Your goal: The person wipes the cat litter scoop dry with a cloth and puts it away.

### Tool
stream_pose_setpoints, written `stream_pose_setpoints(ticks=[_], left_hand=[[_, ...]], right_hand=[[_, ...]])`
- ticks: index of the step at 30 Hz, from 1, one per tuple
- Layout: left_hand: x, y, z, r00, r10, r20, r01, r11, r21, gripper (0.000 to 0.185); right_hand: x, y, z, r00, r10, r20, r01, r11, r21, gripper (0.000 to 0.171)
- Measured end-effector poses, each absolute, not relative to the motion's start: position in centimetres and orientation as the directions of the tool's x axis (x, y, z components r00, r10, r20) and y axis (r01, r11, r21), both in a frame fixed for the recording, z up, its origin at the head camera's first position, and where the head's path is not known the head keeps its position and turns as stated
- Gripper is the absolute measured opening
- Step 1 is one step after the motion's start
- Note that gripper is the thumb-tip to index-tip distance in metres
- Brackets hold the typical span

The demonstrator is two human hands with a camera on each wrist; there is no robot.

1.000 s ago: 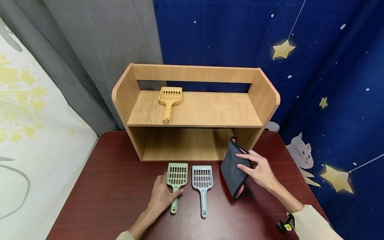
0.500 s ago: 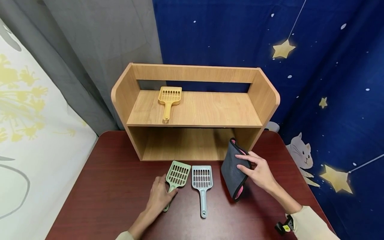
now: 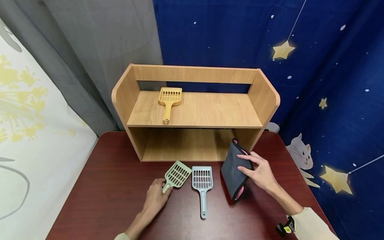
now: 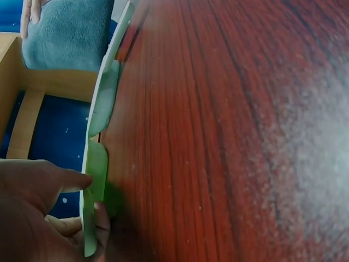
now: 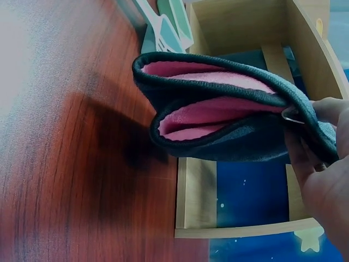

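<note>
You get even, soft indoor light from above in the head view, sharp throughout, with wide-angle bending at the edges. Your left wrist view blurs the table (image 4: pixel 229 131) at right, pale glare washing it there. Your right wrist view shows a dark shadow under the folded cloth (image 5: pixel 218 117), with pale glare top left.

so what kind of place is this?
Probably a staged tabletop in a home-like room, perhaps a pet corner: a wooden shelf on a dark red table, slotted litter-style scoops such as the green scoop, and a cat-and-stars curtain behind.
</note>
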State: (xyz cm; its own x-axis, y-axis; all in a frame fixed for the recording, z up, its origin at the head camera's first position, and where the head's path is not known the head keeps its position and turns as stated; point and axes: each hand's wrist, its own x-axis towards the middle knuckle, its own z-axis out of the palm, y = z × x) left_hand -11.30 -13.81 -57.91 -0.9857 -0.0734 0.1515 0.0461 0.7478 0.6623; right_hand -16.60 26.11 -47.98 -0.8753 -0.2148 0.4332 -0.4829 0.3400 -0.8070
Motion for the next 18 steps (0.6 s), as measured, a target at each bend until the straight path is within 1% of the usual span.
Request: stream_pose_setpoints(ticks=[3, 7, 11, 18], left_hand=[[-11.2, -14.0, -57.9, -0.982, -0.062, 0.18, 0.074, 0.748, 0.66, 0.035], [-11.2, -14.3, -58.0, -0.973, -0.045, 0.226, 0.113, 0.762, 0.638, 0.032], [-11.3, -14.7, -57.8, -0.966, -0.033, 0.256, 0.14, 0.768, 0.625, 0.03], [-11.6, -15.4, -56.3, -0.955, 0.005, 0.297, 0.191, 0.777, 0.6, 0.03]], right_hand=[[-16.6, 26.1, -47.9, -0.873, -0.216, 0.437, -0.487, 0.342, -0.804, 0.042], [-16.6, 26.1, -47.8, -0.873, -0.22, 0.435, -0.487, 0.339, -0.805, 0.038], [-16.7, 26.3, -47.6, -0.888, -0.215, 0.406, -0.459, 0.359, -0.813, 0.036], [-16.7, 26.7, -47.5, -0.91, -0.226, 0.349, -0.413, 0.401, -0.818, 0.035]])
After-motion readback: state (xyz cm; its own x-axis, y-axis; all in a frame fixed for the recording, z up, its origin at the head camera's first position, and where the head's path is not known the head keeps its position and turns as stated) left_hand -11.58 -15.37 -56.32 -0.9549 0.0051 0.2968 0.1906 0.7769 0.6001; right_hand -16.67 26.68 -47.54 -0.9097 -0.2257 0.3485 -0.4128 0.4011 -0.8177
